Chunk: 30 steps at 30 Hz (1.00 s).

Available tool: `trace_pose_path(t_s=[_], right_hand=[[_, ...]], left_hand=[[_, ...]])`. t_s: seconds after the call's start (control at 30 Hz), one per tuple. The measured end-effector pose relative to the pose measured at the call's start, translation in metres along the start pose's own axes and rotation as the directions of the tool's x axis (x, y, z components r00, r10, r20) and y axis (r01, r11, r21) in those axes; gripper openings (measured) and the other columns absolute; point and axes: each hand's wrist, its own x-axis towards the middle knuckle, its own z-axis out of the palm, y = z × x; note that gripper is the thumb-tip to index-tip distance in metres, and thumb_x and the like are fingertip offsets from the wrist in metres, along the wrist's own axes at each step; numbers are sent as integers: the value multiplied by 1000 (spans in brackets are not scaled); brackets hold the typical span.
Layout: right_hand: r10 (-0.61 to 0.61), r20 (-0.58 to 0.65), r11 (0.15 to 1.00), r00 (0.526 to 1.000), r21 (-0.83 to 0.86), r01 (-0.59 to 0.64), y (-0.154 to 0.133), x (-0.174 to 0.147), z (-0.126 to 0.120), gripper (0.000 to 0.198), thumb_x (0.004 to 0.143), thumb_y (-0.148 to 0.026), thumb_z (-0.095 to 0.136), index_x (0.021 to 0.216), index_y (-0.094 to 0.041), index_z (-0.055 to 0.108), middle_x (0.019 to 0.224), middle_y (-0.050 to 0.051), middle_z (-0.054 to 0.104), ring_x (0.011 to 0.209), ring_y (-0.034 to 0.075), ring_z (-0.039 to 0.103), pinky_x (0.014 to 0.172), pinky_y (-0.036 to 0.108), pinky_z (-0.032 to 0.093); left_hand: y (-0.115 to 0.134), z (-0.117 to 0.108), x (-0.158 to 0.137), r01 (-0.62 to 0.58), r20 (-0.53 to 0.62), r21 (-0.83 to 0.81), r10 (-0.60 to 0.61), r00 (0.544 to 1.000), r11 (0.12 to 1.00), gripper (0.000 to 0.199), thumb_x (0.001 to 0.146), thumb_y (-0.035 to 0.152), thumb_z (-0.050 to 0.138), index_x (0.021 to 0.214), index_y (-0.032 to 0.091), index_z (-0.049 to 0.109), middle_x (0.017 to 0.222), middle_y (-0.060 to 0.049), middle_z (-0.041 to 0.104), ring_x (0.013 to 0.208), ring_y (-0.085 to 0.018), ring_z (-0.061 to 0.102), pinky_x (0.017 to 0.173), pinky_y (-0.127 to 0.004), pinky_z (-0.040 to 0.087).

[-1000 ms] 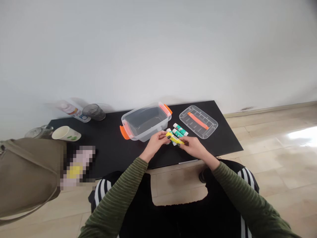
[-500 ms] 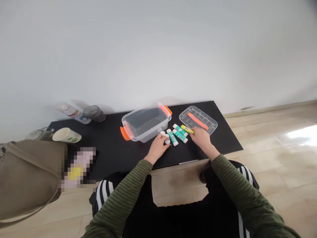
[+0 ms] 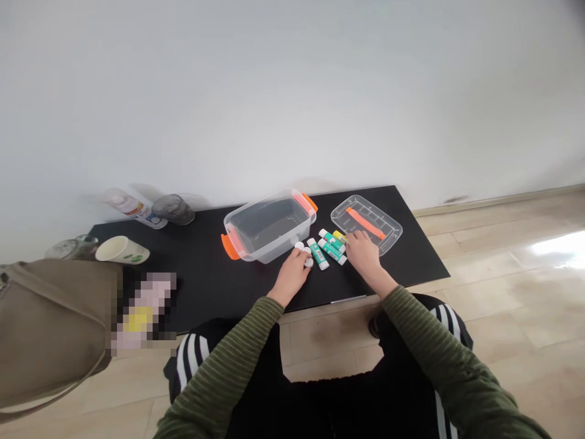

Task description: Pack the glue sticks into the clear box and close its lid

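Resting on black desk (image 3: 205,274) near its front edge: left hand (image 3: 295,271), fingers curled beside white caps (image 3: 302,249); right hand (image 3: 362,253), fingers loosely bent, touching yellow glue stick (image 3: 339,235). Beside it, three green-and-white glue sticks (image 3: 329,249). Behind, one clear plastic bin with orange latches (image 3: 269,224), nothing visible inside. Toward right edge, one clear lid with orange handle (image 3: 367,223). Bare desk surface left of bin.
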Motion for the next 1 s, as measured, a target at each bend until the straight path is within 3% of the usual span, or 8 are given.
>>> trace_pose_path(t_s=[0.13,0.63,0.8,0.87,0.9,1.0], right_hand=[[-82,38,996,996,22,81,-10,6,5,27,99,-27,40,113,-22,63,118,13,62,115,23,50,74,26,50],[-10,146,1000,989,28,6,-26,15,10,29,96,-34,48,111,-14,63,122,18,61,118,30,54,81,35,50],[48,132,991,990,115,-64,-20,7,-2,29,97,-36,47,115,-16,59,112,15,67,108,29,62,80,33,48],[57,131,980,990,183,-81,-15,2,-6,29,97,-36,47,117,-17,57,106,13,70,99,28,66,78,33,46],[47,119,972,992,222,-72,-13,-2,-8,29,97,-36,47,118,-17,56,105,13,70,96,27,67,78,33,46],[-44,23,931,999,362,32,-8,-17,-6,27,96,-31,48,118,-17,55,106,11,70,94,26,67,79,31,45]], left_hand=[[-2,2,0,6,-1,-13,-6,1000,1000,21,82,12,56,101,20,61,107,-8,56,86,-20,60,78,-34,49],[3,-7,-3,46,32,72,-49,998,996,16,80,16,62,95,21,60,109,-8,53,87,-23,61,76,-35,48],[3,-22,-1,141,-23,-99,-144,989,985,15,77,21,67,89,20,58,104,-5,57,79,-18,61,79,-36,51],[3,-27,1,207,-2,-335,-220,975,919,17,78,25,69,89,19,57,100,-4,60,80,-17,62,79,-36,53],[4,-29,2,246,35,-487,-263,964,838,19,79,27,69,90,19,56,97,-4,62,82,-18,64,78,-36,54],[8,-33,3,322,186,-845,-331,925,426,22,84,30,67,96,18,53,94,-6,67,90,-19,69,81,-35,56]])
